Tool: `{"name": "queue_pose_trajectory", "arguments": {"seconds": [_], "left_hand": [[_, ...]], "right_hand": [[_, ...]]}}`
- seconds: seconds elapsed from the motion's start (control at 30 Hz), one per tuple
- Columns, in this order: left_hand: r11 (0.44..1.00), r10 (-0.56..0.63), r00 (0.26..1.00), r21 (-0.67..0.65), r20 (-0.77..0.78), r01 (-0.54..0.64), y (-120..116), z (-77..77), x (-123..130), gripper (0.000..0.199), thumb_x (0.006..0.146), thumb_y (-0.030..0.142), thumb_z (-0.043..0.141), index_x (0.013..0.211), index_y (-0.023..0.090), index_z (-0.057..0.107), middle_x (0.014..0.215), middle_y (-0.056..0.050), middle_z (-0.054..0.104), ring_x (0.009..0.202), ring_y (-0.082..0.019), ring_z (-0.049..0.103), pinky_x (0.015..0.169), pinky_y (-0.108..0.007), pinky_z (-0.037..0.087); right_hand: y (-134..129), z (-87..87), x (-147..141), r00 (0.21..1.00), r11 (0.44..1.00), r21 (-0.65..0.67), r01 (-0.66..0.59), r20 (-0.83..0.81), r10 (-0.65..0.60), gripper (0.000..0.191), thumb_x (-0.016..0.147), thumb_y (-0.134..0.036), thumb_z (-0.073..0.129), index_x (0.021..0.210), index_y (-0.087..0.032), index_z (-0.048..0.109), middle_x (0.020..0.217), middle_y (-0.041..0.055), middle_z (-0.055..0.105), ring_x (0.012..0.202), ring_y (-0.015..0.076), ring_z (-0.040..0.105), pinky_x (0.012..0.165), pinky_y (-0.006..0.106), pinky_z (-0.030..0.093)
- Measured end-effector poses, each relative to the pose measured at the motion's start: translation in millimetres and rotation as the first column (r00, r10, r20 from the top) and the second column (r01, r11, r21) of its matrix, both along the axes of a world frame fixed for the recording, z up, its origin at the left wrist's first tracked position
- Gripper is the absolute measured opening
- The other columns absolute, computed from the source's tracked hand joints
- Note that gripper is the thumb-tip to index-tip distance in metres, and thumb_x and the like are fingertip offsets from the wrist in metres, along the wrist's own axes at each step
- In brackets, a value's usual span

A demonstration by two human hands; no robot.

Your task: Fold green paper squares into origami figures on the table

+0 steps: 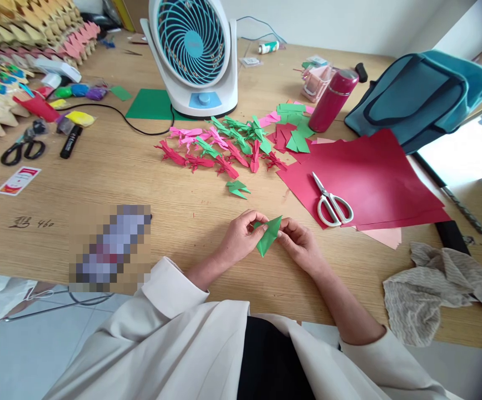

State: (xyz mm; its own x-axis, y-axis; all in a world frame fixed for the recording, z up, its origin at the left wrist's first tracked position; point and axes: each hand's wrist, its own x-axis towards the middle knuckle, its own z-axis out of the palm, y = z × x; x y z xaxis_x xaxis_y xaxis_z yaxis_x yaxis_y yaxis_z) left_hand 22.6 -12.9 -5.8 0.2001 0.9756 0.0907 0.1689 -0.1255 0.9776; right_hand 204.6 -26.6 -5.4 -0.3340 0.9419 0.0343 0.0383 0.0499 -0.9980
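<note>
Just below the middle of the frame, a folded green paper (269, 236) is held between two hands; the left hand (241, 238) pinches its left side between thumb and fingers, the right hand (302, 244) its right edge likewise. A small green folded piece (237, 189) lies above them; at right, white-handled scissors (333, 208) rest on red sheets (374, 178); a fan (203, 101) stands at upper centre.

Left hand (241, 238) and right hand (301, 244) pinch green paper (269, 235).

One held paper (269, 236), two hands (240, 238) (302, 248), two scissors (327, 195) (27, 136), one fan (193, 44)
</note>
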Motion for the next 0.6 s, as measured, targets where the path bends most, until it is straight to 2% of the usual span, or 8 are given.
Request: {"name": "queue_pose_trajectory", "arguments": {"seconds": [0.4,0.6], "left_hand": [[1.0,0.007,1.0,-0.012,-0.016,-0.007,-0.5,6.5,-2.4,0.007,0.086,0.024,0.059,0.084,0.017,0.061,0.082,-0.002,0.063,0.076,-0.014,0.056,0.068,-0.024,0.045],[0.999,0.007,0.999,-0.04,0.036,-0.006,0.2,4.8,-1.7,0.008,0.085,0.026,0.06,0.084,0.017,0.06,0.084,-0.002,0.063,0.079,-0.014,0.058,0.069,-0.024,0.046]], "right_hand": [[0.2,4.8,-1.9,1.0,1.0,-0.005,-0.005,0.016,0.005,0.023,0.092,-0.041,0.064,0.082,-0.022,0.055,0.07,-0.0028,0.048,0.064,0.0126,0.043,0.061,0.027,0.036],[0.5,2.1,-1.9,1.0,1.0,-0.014,-0.003,0.022,0.003,0.025,0.091,-0.042,0.064,0.081,-0.021,0.055,0.072,-0.0021,0.05,0.066,0.0128,0.044,0.063,0.027,0.037]]}}
